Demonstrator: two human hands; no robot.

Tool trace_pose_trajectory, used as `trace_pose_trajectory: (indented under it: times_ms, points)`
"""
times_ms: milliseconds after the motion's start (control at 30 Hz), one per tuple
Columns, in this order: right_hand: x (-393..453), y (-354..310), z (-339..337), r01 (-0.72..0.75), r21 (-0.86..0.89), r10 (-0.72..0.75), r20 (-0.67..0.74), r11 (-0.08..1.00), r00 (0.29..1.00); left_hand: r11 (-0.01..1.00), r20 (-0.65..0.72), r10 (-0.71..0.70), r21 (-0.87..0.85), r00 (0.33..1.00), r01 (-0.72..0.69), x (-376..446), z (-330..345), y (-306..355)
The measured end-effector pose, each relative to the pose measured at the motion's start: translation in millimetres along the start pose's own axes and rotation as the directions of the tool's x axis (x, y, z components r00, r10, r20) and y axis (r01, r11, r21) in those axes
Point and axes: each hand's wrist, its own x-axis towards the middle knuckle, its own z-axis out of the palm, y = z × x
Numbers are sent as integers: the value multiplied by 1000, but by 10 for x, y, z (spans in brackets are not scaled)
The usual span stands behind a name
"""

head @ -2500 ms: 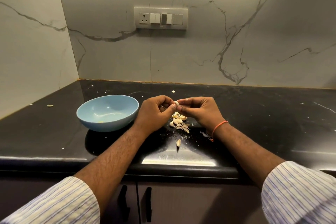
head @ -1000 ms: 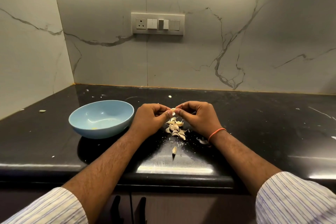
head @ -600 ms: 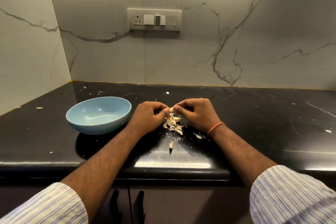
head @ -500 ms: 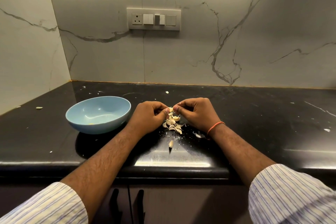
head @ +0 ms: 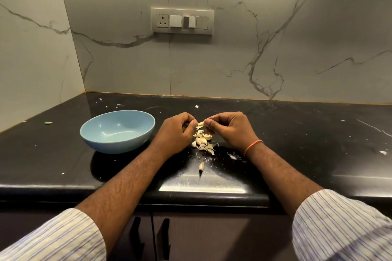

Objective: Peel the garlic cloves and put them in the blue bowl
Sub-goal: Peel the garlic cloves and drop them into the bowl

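Dim warm light, glare on counter edge (head: pixel 203 184), bowed edges

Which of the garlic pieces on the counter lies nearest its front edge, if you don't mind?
The lone piece lying apart, in front of the pile, between the forearms; the rest cluster under the hands or lie scattered further back.

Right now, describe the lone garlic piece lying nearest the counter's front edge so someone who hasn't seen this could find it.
Start at the black countertop and find the garlic pile between the two hands, right of the blue bowl. Just in front of that pile, toward the counter's front edge, lies the lone garlic piece. It is slim and pointed, and it lies apart from the heap.
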Motion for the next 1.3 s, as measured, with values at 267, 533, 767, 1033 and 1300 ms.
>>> trace_pose_trajectory:
  times_ms: [267,533,767,1033,1300]
  points:
    - [18,46,-29,3,-11,-4,-9,1000,1000,992,-29,89,-89,996,-91,-73,-35,18]
    - [3,23,-26,31,-111,-36,-43,993,998,988,-103,151,-4,983,-152,-92,-39,31]
    - [-13,17,-55,89,-223,-103,-50,971,993,969,-94,243,66,966,-237,-83,-51,44]
    - [10,30,-37,-28,-36,27,-46,999,999,964,-80,264,54,961,-260,-75,-43,57]
    - [3,37,-28,-37,-3,37,10,999,999,984,-1,169,-53,986,-169,-51,-16,23]
